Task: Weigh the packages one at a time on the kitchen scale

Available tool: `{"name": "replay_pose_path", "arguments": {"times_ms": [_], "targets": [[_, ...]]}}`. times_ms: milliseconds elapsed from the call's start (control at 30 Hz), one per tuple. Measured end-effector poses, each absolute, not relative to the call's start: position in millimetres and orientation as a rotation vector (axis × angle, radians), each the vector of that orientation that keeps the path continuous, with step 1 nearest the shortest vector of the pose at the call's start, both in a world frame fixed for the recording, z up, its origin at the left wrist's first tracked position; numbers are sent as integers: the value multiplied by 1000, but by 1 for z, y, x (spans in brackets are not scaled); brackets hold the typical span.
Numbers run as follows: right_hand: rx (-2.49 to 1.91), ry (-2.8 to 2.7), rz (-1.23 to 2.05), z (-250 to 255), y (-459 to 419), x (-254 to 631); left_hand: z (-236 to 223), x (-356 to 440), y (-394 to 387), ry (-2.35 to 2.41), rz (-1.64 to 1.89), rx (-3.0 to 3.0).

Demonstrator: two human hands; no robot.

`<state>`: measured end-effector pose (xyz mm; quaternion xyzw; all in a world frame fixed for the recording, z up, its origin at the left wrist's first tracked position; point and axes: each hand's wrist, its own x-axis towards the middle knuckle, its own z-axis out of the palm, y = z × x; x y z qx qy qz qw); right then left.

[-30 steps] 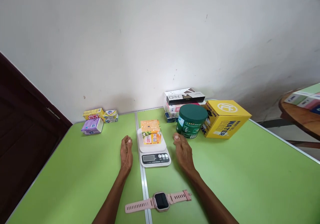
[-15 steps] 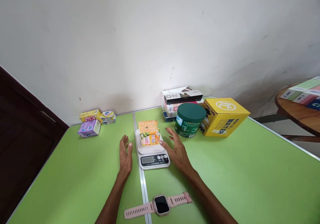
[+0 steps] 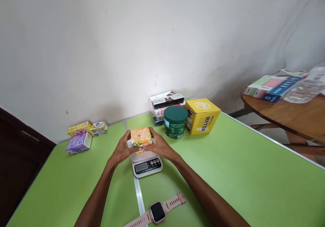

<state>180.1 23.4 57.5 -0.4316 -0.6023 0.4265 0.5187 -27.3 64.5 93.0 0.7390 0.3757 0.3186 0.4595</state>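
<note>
Both hands hold an orange tissue pack (image 3: 141, 135) from its two sides, over a white kitchen scale (image 3: 148, 166). My left hand (image 3: 123, 149) grips the left side, and my right hand (image 3: 158, 145) is closed on the right side. The thumbs lie along the pack's near face. Most of the scale's plate is hidden behind the pack and fingers, so I cannot tell whether the pack still touches it. The scale's display and buttons face me. Closer to me, a pink-strapped smartwatch (image 3: 157, 211) lies flat on the table.
A green tub (image 3: 175, 122), a yellow box (image 3: 202, 117) and stacked boxes (image 3: 167, 100) stand at the back right. At the back left are a purple tissue pack (image 3: 79, 143) and small yellow boxes (image 3: 79, 129). A wooden table (image 3: 286, 118) at right bears boxes and a clear plastic bottle (image 3: 304, 88).
My hands, apart and open beside the scale before, have closed on the orange tissue pack, which now tilts differently. The view has shifted right, showing more of the wooden table.
</note>
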Motion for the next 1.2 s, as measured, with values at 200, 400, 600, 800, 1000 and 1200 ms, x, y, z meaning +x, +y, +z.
{"name": "replay_pose_path", "arguments": {"times_ms": [200, 400, 600, 800, 1000, 1200], "targets": [[-1153, -1442, 887, 69, -29, 232, 96, 26, 26, 845, 794, 1851], [-1423, -1291, 869, 53, -86, 312, 56, 123, 2, 661, 745, 1767], [-1598, -1127, 703, 31, -114, 381, 20, 212, -5, 627, 701, 1787], [-1814, -983, 478, -18, -107, 384, 11, 242, 2, 710, 694, 1846], [-1874, -884, 197, -43, -84, 354, 4, 244, -2, 800, 829, 1826], [-1830, -872, 323, -25, -63, 366, 14, 191, -21, 796, 788, 1838]]}}
